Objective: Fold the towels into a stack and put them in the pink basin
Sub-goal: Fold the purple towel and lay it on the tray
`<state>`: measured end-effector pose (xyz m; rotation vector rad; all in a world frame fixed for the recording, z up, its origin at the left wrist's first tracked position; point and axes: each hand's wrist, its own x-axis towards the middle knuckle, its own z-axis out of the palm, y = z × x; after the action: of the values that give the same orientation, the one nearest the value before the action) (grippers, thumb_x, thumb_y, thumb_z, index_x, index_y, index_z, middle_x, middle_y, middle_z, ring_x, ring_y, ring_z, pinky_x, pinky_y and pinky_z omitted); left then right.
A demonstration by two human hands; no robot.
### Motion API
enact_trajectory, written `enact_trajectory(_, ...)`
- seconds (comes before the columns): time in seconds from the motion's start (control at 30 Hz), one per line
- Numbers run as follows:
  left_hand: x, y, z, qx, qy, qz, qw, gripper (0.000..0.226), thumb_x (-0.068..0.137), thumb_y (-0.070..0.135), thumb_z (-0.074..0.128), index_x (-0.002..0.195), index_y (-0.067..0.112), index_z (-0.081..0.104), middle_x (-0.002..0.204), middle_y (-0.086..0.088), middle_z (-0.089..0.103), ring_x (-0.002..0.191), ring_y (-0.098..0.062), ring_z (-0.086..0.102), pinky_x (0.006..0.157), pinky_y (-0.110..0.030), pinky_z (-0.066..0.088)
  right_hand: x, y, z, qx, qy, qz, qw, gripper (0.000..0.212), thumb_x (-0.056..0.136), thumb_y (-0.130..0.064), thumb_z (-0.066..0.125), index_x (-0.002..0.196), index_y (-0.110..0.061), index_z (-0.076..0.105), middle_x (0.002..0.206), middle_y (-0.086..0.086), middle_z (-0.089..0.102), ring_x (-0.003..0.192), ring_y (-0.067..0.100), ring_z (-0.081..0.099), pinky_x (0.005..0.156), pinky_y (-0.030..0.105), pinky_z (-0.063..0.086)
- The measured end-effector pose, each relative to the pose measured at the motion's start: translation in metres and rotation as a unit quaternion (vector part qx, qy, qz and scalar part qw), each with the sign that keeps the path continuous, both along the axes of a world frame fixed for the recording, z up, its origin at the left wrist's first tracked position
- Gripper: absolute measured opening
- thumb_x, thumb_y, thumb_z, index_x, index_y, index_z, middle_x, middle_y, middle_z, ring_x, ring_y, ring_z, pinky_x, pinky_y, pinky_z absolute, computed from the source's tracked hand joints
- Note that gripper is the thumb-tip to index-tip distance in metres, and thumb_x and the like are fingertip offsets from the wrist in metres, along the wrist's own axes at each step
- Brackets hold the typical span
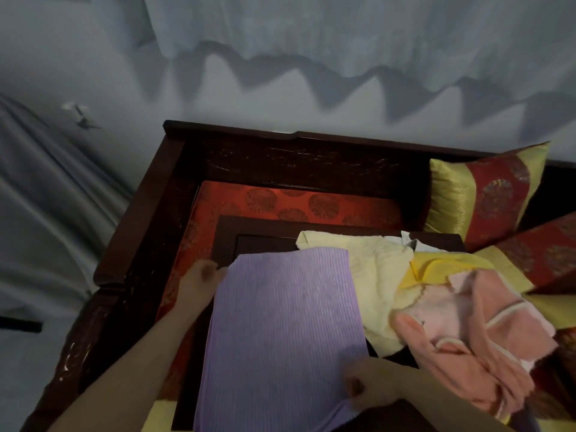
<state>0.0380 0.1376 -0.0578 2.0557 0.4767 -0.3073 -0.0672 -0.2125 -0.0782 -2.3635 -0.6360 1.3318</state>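
A purple ribbed towel [283,332] lies stretched flat over a small dark wooden table [265,232]. My left hand [199,282] pinches its far left corner. My right hand [371,388] grips its near right edge with curled fingers. To the right lies a heap of loose towels: a pale yellow one [371,272], a bright yellow one [442,266] and a crumpled pink one [467,335]. A bit of white cloth [408,240] peeks out behind them. No pink basin is in view.
The table stands on a red patterned cushion [293,202] inside a dark carved wooden seat frame [149,198]. Red and gold pillows [486,194] lean at the right. A grey curtain [311,42] hangs behind, with grey cloth [46,198] at the left.
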Motion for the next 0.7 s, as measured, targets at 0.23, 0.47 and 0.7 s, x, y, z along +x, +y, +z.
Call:
enact_trajectory(0.23, 0.055, -0.015, -0.01, 0.025, 0.175, -0.075, 0.981, 0.024, 0.071, 0.023, 0.068, 0.06, 0.006, 0.055, 0.066, -0.007, 0.052, 0.06, -0.018, 0.049, 0.056, -0.025, 0.038, -0.005, 0.001, -0.013, 0.016, -0.008, -0.039, 0.999, 0.029, 0.087, -0.033, 0.063, 0.1, -0.007, 0.062, 0.104, 0.009, 0.059, 0.085, 0.008, 0.044, 0.061, 0.005, 0.026)
enact_trajectory(0.47, 0.061, -0.004, -0.013, -0.365, 0.206, 0.152, 0.895, 0.007, 0.085, 0.01, 0.061, 0.087, 0.005, 0.065, 0.084, -0.013, 0.063, 0.076, -0.022, 0.058, 0.07, -0.034, 0.051, -0.005, 0.0, -0.015, 0.007, 0.036, -0.025, 0.999, 0.025, 0.086, -0.024, 0.064, 0.099, -0.003, 0.064, 0.097, 0.012, 0.061, 0.063, -0.001, 0.043, 0.057, 0.009, 0.03)
enact_trajectory(0.7, 0.068, 0.046, 0.004, 0.157, -0.187, 0.074, 0.967, 0.014, 0.073, 0.009, 0.076, 0.082, 0.004, 0.066, 0.087, -0.017, 0.068, 0.079, -0.026, 0.062, 0.075, -0.032, 0.051, -0.003, 0.003, -0.007, 0.023, 0.031, -0.011, 0.999, 0.023, 0.085, -0.023, 0.064, 0.094, -0.002, 0.064, 0.078, -0.005, 0.054, 0.067, 0.002, 0.045, 0.057, 0.009, 0.029)
